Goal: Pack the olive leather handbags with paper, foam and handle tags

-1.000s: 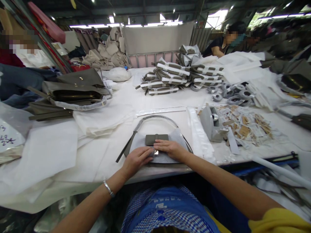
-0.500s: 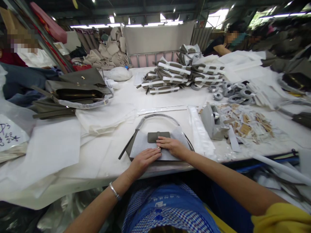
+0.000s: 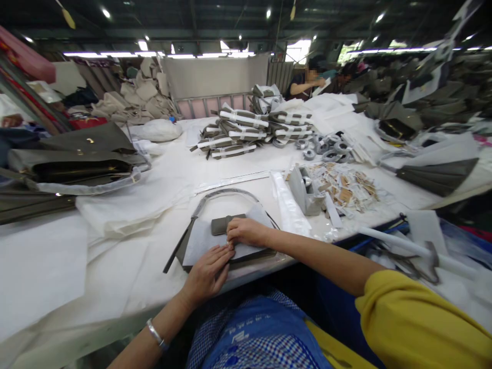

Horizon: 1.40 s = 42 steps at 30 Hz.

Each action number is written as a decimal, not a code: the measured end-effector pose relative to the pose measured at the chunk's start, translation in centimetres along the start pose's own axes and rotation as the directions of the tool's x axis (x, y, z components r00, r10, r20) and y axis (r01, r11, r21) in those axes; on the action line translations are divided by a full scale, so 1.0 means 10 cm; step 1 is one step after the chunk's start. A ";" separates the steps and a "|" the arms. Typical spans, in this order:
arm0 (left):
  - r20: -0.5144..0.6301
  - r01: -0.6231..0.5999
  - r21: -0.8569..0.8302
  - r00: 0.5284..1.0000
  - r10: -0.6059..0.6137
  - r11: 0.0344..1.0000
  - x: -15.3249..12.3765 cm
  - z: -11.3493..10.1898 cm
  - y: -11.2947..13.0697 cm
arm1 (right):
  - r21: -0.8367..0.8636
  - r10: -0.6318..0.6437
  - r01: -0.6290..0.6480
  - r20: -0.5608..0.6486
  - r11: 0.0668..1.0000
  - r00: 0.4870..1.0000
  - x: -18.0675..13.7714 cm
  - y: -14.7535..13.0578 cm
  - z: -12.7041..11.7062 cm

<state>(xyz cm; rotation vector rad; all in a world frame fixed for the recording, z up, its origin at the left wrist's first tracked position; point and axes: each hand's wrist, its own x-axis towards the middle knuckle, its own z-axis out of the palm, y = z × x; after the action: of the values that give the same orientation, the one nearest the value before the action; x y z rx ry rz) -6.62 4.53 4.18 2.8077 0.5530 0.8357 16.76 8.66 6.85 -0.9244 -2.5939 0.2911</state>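
An olive-grey handbag (image 3: 246,260) lies flat before me at the table's front edge, with white tissue paper (image 3: 198,241) over its face. Its wrapped shoulder strap (image 3: 226,191) arches away from me. On the paper sits a short olive flap (image 3: 221,226). My right hand (image 3: 248,233) has its fingers curled and pinched together at the flap's near side, over a small metal clasp that they mostly hide. Beside it my left hand (image 3: 209,269) rests with outstretched fingers on the paper, fingertips against the right hand's fingers.
Wrapped olive straps (image 3: 238,125) are piled at the back. Grey rolls (image 3: 332,148), a grey dispenser (image 3: 302,189) and heaped tags (image 3: 342,187) lie right, beside plastic sleeves (image 3: 288,205). Open bags (image 3: 77,159) and paper sheets (image 3: 38,277) cover the left. A co-worker (image 3: 303,84) is behind.
My right hand's fingers have gone from lying flat on the flap to curled and pinching near the clasp. My left hand stays on the paper. The view has swung right.
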 end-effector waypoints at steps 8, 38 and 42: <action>0.008 0.020 -0.027 1.000 -0.020 0.999 -0.03 0.02 -0.01 | 0.067 0.003 -0.005 0.022 0.998 1.000 0.01 0.03 0.03; -0.012 0.450 -0.228 0.885 -0.465 0.864 0.24 -0.10 -0.01 | 0.301 0.139 -0.138 0.018 0.943 0.990 -0.10 0.17 0.07; 0.031 0.455 -0.164 0.889 -0.456 0.875 0.40 -0.13 -0.20 | 0.339 0.242 -0.237 0.029 0.910 0.970 -0.11 0.17 0.09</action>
<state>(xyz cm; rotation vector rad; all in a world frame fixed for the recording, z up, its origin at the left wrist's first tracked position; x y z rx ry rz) -4.85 8.00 6.75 2.3709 1.0413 0.7495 18.14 9.16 5.17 -1.1058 -2.3104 0.7709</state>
